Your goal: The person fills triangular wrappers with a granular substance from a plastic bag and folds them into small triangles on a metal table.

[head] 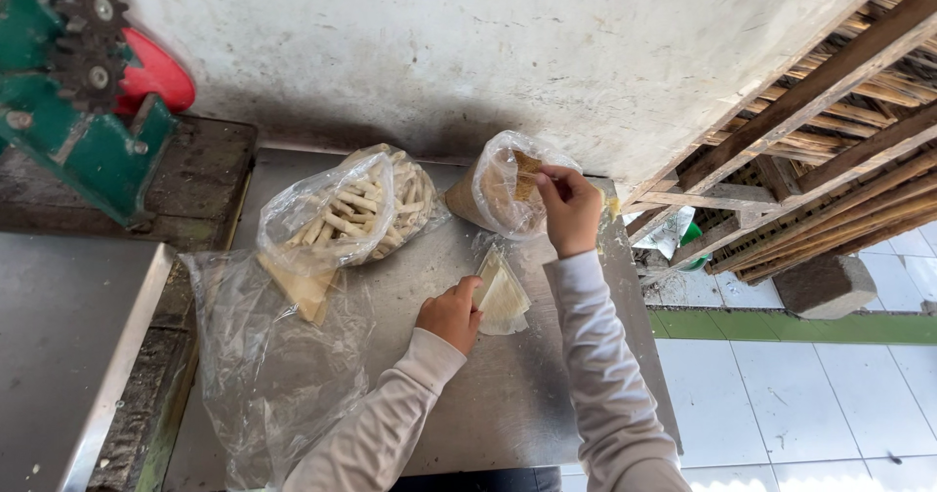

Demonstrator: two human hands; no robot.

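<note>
**Two hands working over bags on a metal table**

Several parts are hard to see. The fingertips of the right hand (569, 207) are lying partly behind the plastic of the round bag (503, 194), so the exact grip is not fully clear, but the fingers are pinching a flat brown piece (527, 173) at the mouth of this bag. What is filling the round bag is blurred by the plastic; it is looking brownish. The left hand (451, 313) is closing around the edge of a small pale packet (506, 300), which is lying on the table (508, 394) just at 3 o'clock from this hand. The thumb side is hidden under the packet.

At 10 o'clock from the left hand, a big bag (342, 209) is standing open, and pale stick-shaped snacks are filling it. Under it an empty sheet of plastic (264, 365) is spreading toward 7 o'clock, with a tan paper piece (305, 292) partly covered by the big bag. The round bag is sitting at 1 o'clock from the left hand, near the wall (488, 43).

At the far 10 o'clock corner a green machine (78, 131) with dark gears is cut off by the frame. At 3 o'clock a bamboo rack (830, 131) is also running out of view.
</note>
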